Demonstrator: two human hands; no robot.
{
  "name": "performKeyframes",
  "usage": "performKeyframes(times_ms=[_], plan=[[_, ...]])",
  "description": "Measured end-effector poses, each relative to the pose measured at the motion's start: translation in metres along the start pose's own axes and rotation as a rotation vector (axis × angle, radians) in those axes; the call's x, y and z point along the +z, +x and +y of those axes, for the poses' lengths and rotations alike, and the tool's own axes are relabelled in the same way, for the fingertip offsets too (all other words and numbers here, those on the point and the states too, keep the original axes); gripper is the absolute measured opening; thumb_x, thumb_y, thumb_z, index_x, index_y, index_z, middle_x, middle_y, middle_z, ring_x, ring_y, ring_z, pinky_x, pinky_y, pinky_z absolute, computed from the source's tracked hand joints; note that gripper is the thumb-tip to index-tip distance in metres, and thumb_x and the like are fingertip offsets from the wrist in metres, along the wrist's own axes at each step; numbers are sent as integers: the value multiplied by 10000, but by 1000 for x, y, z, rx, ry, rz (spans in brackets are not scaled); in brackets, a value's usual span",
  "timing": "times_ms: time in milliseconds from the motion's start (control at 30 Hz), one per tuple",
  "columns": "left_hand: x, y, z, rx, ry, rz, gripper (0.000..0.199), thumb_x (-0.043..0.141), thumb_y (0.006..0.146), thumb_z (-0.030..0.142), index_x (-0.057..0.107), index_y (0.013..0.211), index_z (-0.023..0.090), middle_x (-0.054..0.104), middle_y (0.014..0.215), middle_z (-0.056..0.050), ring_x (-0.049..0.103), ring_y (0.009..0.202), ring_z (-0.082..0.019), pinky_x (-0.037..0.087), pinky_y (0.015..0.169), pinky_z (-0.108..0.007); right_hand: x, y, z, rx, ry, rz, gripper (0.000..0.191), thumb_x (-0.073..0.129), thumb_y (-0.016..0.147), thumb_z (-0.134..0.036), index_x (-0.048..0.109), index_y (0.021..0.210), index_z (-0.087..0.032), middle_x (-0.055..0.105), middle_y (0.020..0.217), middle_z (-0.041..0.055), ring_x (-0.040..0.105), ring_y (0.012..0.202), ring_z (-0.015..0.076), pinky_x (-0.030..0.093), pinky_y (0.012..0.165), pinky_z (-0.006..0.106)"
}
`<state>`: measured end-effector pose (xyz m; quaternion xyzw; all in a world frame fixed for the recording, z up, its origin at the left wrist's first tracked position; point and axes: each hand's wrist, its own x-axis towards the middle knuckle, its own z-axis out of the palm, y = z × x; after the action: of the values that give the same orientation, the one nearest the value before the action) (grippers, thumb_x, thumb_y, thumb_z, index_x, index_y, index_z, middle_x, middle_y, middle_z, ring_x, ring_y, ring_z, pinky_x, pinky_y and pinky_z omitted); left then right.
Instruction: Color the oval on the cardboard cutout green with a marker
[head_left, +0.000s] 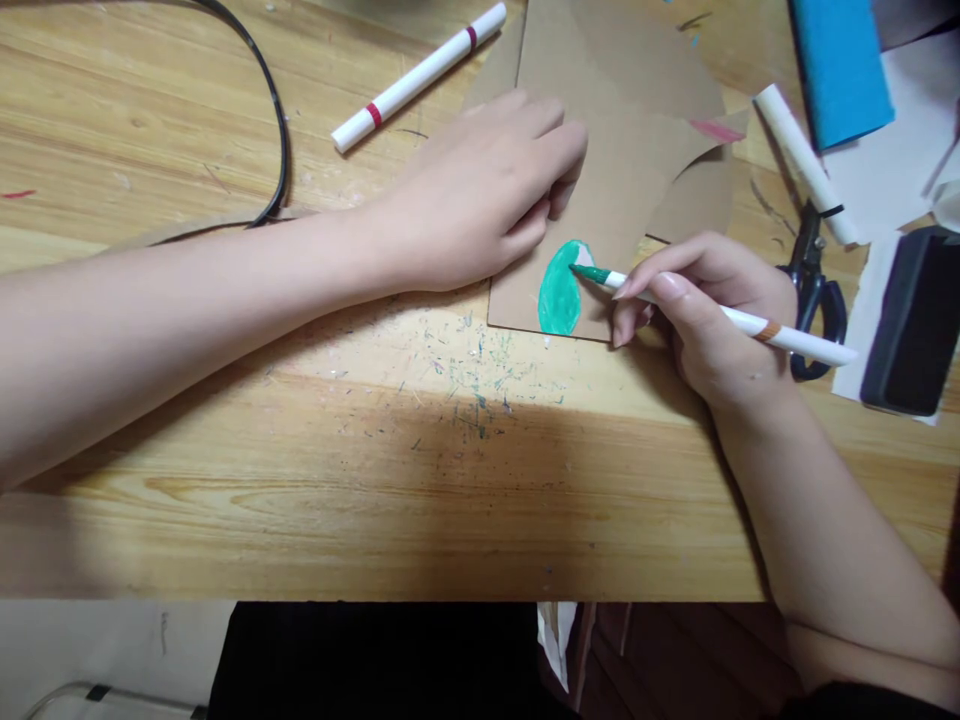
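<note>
My right hand pinches a white marker with a green tip and a brown band. Its tip touches an oval patch on brown cardboard. Most of the oval is green, while a pale pinkish area shows at its upper right. My left hand rests on the cardboard above and left of the oval, fingers curled in; the fingertips are partly hidden and I see nothing held in them.
A white marker with red bands lies at the upper left, near a black cable. On the right are a white tube-like marker, black-handled scissors, a blue piece and a black oblong object. The table's front edge runs below.
</note>
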<state>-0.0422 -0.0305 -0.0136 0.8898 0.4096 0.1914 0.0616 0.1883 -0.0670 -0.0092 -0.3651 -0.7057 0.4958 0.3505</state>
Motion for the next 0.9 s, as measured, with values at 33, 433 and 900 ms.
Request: performKeyframes(times_ms=[33, 433, 900], plan=[[0, 0, 0, 7, -5, 4, 251, 374, 826, 207, 574, 977, 216, 594, 988, -87, 531, 936, -253, 382, 721, -396, 0, 0, 0, 1, 9, -2, 124, 572, 906, -253, 691, 871, -255, 599, 573, -45, 555, 508, 102, 425, 496, 258], [-4, -1, 8, -43, 18, -62, 296, 372, 859, 111, 548, 1097, 107, 569, 1151, -136, 517, 1092, -302, 384, 829, -381, 3, 0, 0, -17, 11, 42, 101, 619, 874, -284, 710, 840, -257, 598, 600, -36, 552, 515, 110, 420, 490, 279], [-4, -1, 7, -48, 19, -65, 306, 356, 860, 115, 547, 1099, 107, 566, 1173, -139, 510, 1112, -310, 369, 828, -374, 3, 0, -1, -7, -27, 46, 120, 606, 881, -297, 702, 828, -249, 583, 581, -36, 557, 506, 110, 432, 497, 277]])
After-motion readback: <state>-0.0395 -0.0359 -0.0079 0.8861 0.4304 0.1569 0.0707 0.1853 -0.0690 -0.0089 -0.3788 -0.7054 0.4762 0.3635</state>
